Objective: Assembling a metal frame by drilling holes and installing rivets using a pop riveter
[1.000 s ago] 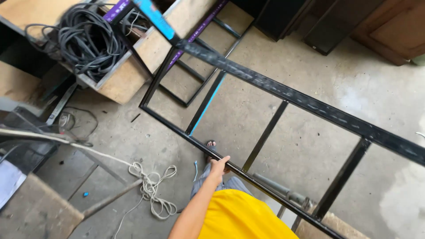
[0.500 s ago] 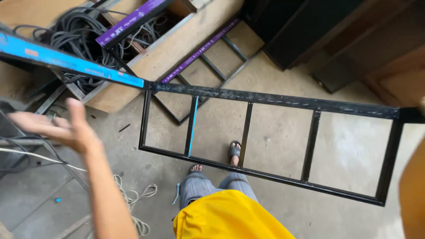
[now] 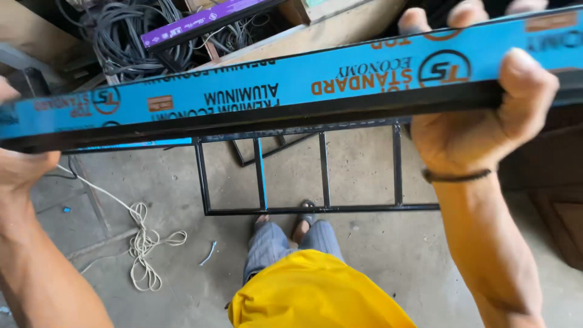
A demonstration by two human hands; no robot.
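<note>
I hold a long black aluminium frame rail covered with blue protective film (image 3: 291, 85) level across the view, close to the camera. My right hand (image 3: 480, 109) grips the rail near its right end, fingers curled over the top and thumb at the front. My left hand (image 3: 18, 152) clasps the rail at the far left edge of the view. Below the rail hangs the rest of the black ladder-like frame (image 3: 322, 182), with several upright bars and a bottom rail just above my feet.
A pile of black cables (image 3: 133, 36) and a purple-wrapped bar (image 3: 200, 21) lie in a wooden box at the top left. White rope (image 3: 143, 243) is coiled on the concrete floor. Another black frame (image 3: 267, 149) lies on the floor behind.
The frame has come up close to the camera and turned level. My left hand, free half a second ago, now clasps the blue rail, and my right hand grips its other end.
</note>
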